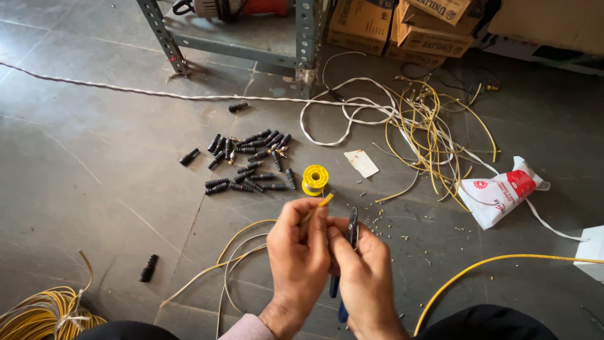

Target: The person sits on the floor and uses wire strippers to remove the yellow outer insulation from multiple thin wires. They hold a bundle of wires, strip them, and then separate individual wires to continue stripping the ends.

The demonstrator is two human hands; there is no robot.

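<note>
Left hand: the left hand (299, 252) is being held at six o'clock, fingers pressed together and pinching a thin yellow insulated wire (322, 202) near its cut end.
Right hand: the right hand (362, 271) is being closed around blue-handled metal wire strippers (351, 230), thumb and fingers also meeting the wire just beside the left fingertips.
Wire position: the wire tip is being pointed toward one o'clock, above the grey tiled floor (94, 189).
Handling: the wire is judged light, pliable and slightly slick; it is best gripped close to the end, where bending is least.
Surroundings: a small yellow solder spool (314, 179) is lying at twelve o'clock, black plug connectors (248, 162) at eleven, tangled yellow and white cables (428, 132) at one.
</note>
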